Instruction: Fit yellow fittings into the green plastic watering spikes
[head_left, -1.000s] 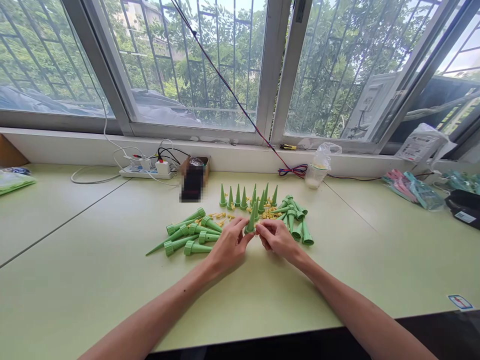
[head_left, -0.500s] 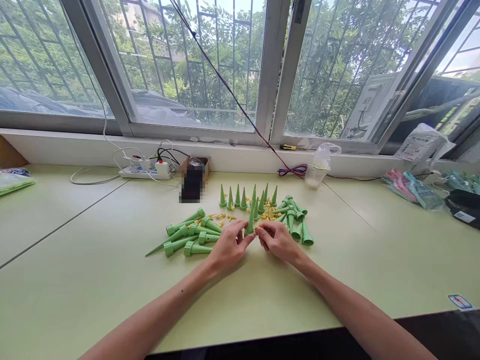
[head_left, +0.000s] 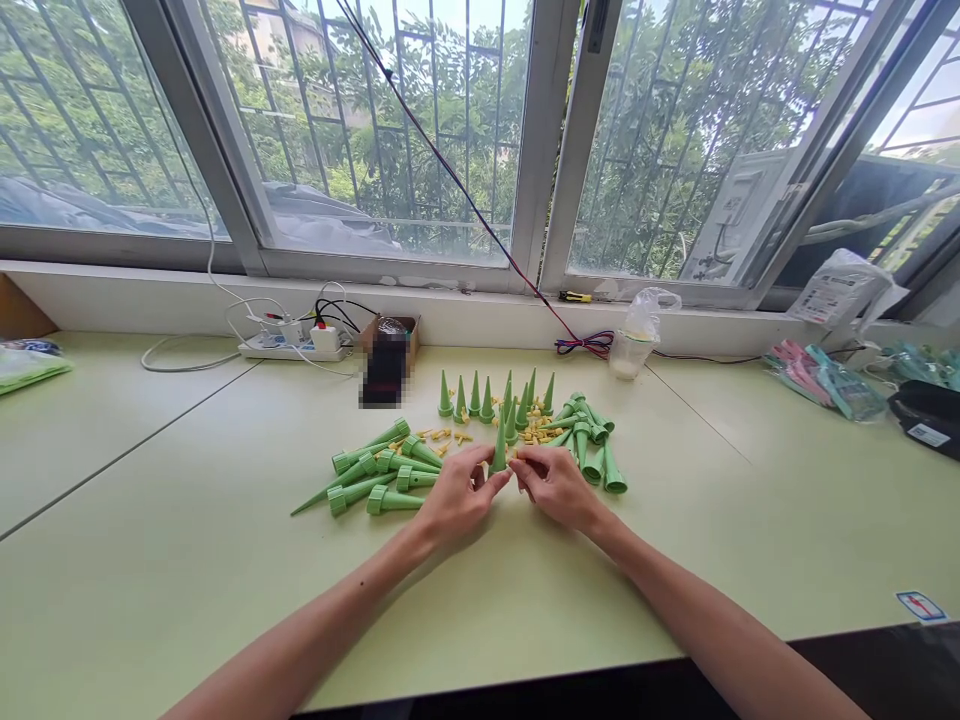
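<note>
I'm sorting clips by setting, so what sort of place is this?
Probably a small workshop or home workbench by a window: green spikes and yellow fittings cover part of a table, near a power strip.

A small workroom or hand-assembly space is suggested: beneath barred windows [head_left: 390, 130], a long pale-green desk [head_left: 187, 560] is covered in part with green plastic spikes [head_left: 364, 495], yellow fittings [head_left: 536, 432] and a power strip [head_left: 262, 347].

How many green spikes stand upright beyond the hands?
9 visible: four spikes on the left, four bunched spikes near the middle, one spike at the right end. Overlap may hide others.
</note>
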